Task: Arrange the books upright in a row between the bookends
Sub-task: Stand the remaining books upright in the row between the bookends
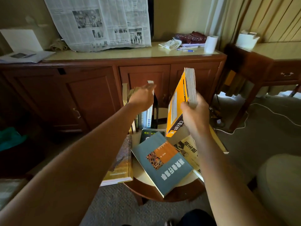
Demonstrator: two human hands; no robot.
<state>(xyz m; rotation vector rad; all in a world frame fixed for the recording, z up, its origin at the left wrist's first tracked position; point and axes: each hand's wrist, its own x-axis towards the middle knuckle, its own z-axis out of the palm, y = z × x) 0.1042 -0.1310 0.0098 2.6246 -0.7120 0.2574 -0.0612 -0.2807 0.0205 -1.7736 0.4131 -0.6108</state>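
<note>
My right hand grips a thick orange book, held upright and tilted above the small round table. My left hand rests with fingers extended on the tops of several upright books standing at the table's far side. A dark bookend stands just right of that row. Lying flat on the table are a blue-grey book, a brown and yellow book at the left edge, a dark book partly covered, and a pale yellow book under my right forearm.
A long wooden cabinet runs behind the table, with a newspaper, a paper roll and a pen on top. A side table stands at right; white cables cross the carpet. A pale cushioned seat sits lower right.
</note>
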